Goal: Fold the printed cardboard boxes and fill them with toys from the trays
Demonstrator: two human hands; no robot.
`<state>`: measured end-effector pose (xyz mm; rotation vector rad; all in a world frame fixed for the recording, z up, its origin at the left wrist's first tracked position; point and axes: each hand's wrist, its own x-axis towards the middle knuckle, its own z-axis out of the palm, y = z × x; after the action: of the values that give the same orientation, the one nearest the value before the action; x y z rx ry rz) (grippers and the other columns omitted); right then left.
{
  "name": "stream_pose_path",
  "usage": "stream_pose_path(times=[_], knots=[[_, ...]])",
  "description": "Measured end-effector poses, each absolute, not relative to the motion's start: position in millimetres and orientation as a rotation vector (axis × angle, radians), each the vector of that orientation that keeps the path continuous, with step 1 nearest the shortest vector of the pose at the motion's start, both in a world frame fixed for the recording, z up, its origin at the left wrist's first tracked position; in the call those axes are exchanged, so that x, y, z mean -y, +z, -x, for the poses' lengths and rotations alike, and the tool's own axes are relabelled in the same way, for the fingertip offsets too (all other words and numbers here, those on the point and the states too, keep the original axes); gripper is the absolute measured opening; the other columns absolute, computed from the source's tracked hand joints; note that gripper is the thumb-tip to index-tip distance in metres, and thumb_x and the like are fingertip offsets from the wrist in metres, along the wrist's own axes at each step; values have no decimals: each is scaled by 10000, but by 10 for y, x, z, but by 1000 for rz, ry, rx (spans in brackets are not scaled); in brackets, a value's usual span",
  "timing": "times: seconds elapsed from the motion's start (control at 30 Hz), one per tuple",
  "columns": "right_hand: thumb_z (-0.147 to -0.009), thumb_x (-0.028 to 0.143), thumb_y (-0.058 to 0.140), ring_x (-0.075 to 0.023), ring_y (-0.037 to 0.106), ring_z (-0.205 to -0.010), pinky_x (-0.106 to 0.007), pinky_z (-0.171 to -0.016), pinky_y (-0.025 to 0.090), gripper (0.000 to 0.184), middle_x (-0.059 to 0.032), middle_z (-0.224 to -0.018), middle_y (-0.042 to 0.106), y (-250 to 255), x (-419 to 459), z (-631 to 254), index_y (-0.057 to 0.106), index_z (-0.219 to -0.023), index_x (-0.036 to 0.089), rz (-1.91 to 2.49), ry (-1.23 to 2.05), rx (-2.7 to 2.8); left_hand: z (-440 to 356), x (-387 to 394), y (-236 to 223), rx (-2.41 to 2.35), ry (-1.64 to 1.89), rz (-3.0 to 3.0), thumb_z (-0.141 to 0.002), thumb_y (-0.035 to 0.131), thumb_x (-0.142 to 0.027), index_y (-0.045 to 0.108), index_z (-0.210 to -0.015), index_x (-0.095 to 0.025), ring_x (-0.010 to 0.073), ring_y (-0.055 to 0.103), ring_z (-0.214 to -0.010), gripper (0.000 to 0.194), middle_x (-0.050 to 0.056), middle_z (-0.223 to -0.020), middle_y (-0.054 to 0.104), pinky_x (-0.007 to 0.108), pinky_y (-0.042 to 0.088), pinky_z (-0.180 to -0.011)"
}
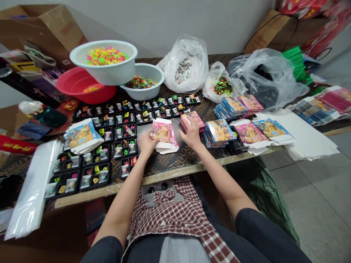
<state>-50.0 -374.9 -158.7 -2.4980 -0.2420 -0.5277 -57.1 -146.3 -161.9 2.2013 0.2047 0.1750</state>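
Near the table's front edge, my left hand (148, 143) grips the left side of a fanned stack of flat pink printed cartons (162, 132). My right hand (191, 130) rests with fingers spread on a filled pink box (197, 118); its thumb points left, apart from the box. Beside it to the right stands a pile of blue printed boxes (219, 130). Left of my hands, several black trays (95, 174) hold small colourful pieces and white sachets. Another stack of flat blue cartons (83, 135) lies on top of some trays.
At the back stand a pale blue basin (104, 73) of bright pieces, a red basin (82, 86), a smaller basin (148, 89) and plastic bags (189, 54). Flat cartons (252, 132) lie to the right. Clear plastic sleeves (33, 193) overhang the front left edge.
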Motion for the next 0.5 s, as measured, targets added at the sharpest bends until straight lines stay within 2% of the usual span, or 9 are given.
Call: stream_pose_path(times=[0.07, 0.17, 0.27, 0.33, 0.43, 0.5], knots=[[-837, 353, 637, -299, 506, -1224, -482, -1066, 407, 473, -150, -1267, 555, -1535, 3648, 594, 615, -1280, 190, 2356, -494, 349, 694, 1458, -1612, -160, 102, -2002, -505, 774, -163, 664, -741, -199, 171, 545, -559, 263, -41, -539, 558, 278, 404, -613], [-821, 394, 693, -247, 577, -1036, -403, -931, 503, 343, -94, -1064, 567, -1499, 3546, 682, 683, -1095, 188, 2226, -410, 378, 976, 1508, -1580, -3, -3, -1812, -528, 753, -207, 600, -632, -191, 120, 481, -510, 186, -49, -544, 542, 243, 353, -546], [-800, 404, 728, -215, 585, -900, -369, -848, 515, 249, -54, -941, 546, -1482, 3517, 748, 666, -897, 183, 2198, -355, 308, 1244, 1568, -1543, 96, 34, -1772, -600, 718, -258, 570, -633, -200, 106, 454, -510, 163, -57, -550, 524, 230, 341, -533], [-787, 402, 743, -202, 577, -837, -347, -794, 506, 251, -35, -881, 542, -1450, 3526, 810, 612, -811, 189, 2192, -318, 291, 1348, 1585, -1516, 112, 28, -1768, -612, 701, -255, 539, -618, -202, 103, 441, -514, 171, -59, -546, 503, 227, 351, -535], [-810, 392, 726, -186, 559, -746, -315, -711, 474, 258, -12, -802, 558, -1339, 3555, 961, 548, -801, 205, 2211, -216, 373, 1395, 1568, -1456, 202, -211, -1672, -581, 736, -258, 558, -645, -192, 126, 514, -600, 199, -28, -632, 564, 243, 426, -595], [-859, 404, 675, -173, 540, -672, -302, -663, 449, 235, 2, -758, 570, -1229, 3573, 1090, 537, -851, 214, 2238, -113, 453, 1396, 1548, -1405, 268, -453, -1499, -583, 764, -319, 639, -774, -184, 182, 603, -737, 265, 21, -786, 652, 288, 489, -675]])
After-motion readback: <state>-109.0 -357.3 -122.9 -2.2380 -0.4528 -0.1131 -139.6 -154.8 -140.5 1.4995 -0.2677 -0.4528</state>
